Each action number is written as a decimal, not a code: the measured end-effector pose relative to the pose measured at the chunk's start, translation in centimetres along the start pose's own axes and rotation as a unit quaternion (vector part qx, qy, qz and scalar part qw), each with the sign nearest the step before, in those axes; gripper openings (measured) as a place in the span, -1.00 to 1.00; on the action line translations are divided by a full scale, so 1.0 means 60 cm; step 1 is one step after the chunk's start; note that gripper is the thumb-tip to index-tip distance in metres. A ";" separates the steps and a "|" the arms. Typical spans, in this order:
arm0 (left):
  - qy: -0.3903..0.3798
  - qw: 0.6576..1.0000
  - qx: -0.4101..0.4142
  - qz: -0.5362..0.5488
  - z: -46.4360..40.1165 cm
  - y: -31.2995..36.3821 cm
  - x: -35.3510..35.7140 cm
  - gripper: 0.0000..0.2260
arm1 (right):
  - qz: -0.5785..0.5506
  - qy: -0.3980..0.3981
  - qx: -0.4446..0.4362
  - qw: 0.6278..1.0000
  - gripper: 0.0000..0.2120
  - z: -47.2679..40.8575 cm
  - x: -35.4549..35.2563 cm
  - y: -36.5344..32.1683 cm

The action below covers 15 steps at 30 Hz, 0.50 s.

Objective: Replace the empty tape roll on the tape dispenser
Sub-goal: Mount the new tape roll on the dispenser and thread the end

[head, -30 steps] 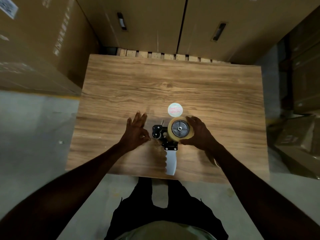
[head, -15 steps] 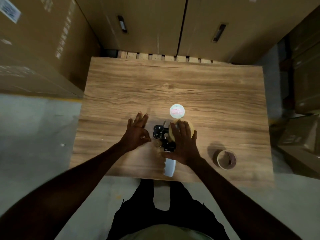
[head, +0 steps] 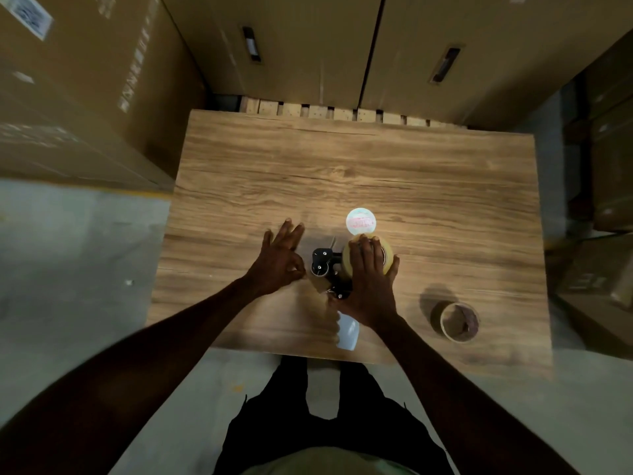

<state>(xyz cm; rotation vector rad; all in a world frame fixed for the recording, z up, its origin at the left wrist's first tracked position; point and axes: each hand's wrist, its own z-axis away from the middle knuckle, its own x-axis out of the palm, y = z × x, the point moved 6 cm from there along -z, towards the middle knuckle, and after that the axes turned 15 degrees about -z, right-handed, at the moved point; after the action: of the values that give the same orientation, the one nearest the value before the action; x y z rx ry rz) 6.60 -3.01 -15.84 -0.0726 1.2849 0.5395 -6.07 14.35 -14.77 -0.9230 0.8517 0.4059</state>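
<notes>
A black tape dispenser [head: 325, 269] with a white handle [head: 347, 332] lies flat on the wooden table [head: 342, 166]. A full roll of clear tape [head: 387, 256] sits on its spindle. My right hand [head: 368, 282] lies palm-down over that roll, fingers spread and pressing on it. My left hand [head: 279, 260] rests on the table just left of the dispenser head, thumb and forefinger pinched together near the tape's loose end; I cannot tell if they hold it. The empty cardboard core [head: 459, 322] stands at the table's front right.
A round white label disc [head: 360, 221] lies just behind the tape roll. Tall cardboard boxes [head: 308, 46] wall in the table at the back, left and right. A wooden pallet edge [head: 335, 113] shows behind the table. My legs stand at the front edge.
My right hand moved from the roll's right side onto its top, uncovering the empty core at front right. My left hand stayed by the dispenser head.
</notes>
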 end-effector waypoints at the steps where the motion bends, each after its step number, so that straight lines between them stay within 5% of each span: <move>1: 0.002 1.000 0.005 -0.002 0.000 0.002 -0.001 -0.92 | 0.001 -0.001 -0.010 1.000 0.21 -0.001 -0.001 0.002; 9: 0.013 0.998 0.057 0.007 0.010 0.024 0.012 -0.87 | 0.020 -0.018 -0.086 0.996 0.20 0.000 -0.015 0.019; 15: 0.006 0.998 0.057 0.013 0.014 0.025 0.001 -0.88 | 0.040 -0.043 -0.070 0.996 -0.06 0.007 -0.003 -0.005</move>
<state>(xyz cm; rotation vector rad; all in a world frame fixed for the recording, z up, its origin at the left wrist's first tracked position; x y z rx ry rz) 6.69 -1.38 -15.26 0.0362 1.3275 0.4878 -5.80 14.57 -14.34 -0.9949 0.7911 0.5774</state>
